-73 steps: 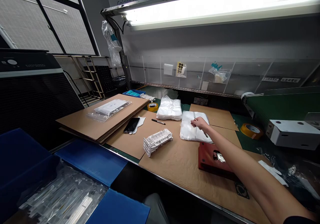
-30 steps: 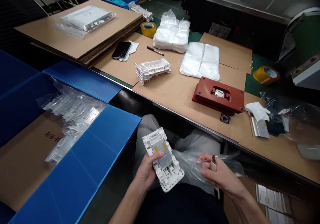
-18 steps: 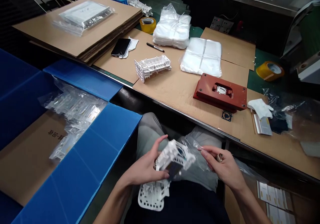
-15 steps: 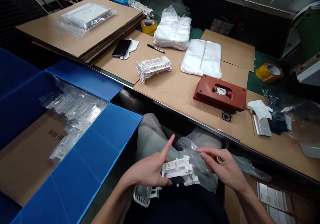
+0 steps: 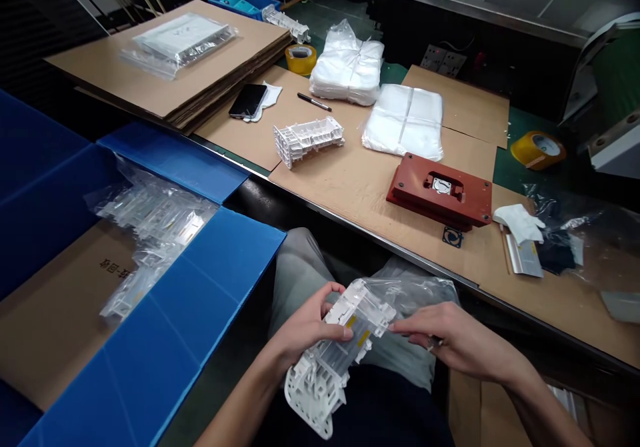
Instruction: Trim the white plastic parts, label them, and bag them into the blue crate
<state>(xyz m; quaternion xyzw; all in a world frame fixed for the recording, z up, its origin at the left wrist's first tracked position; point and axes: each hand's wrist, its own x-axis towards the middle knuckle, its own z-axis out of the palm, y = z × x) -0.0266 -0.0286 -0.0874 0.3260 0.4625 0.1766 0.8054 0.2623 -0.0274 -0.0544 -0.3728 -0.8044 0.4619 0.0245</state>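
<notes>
Over my lap, my left hand (image 5: 304, 330) grips a white moulded plastic part (image 5: 330, 360) with yellow stickers, its far end pointing toward the bench. My right hand (image 5: 450, 340) pinches the edge of a clear plastic bag (image 5: 415, 294) at that far end of the part, with a small tool tucked under its fingers. The bag drapes over my knee. A second white plastic part (image 5: 307, 139) lies on the cardboard-covered bench (image 5: 350, 187) ahead.
A blue box (image 5: 165, 327) at my left holds bagged white parts (image 5: 150, 217) on cardboard. On the bench are a red fixture block (image 5: 440, 192), two stacks of clear bags (image 5: 404, 122), a phone (image 5: 247, 100), a pen (image 5: 314, 102), yellow tape rolls (image 5: 537, 149) and stacked cardboard sheets (image 5: 165, 80).
Earlier my right hand reached to the bag stack on the bench; it came back to my lap. Since then I turned the white part in my left hand and brought the bag to its end.
</notes>
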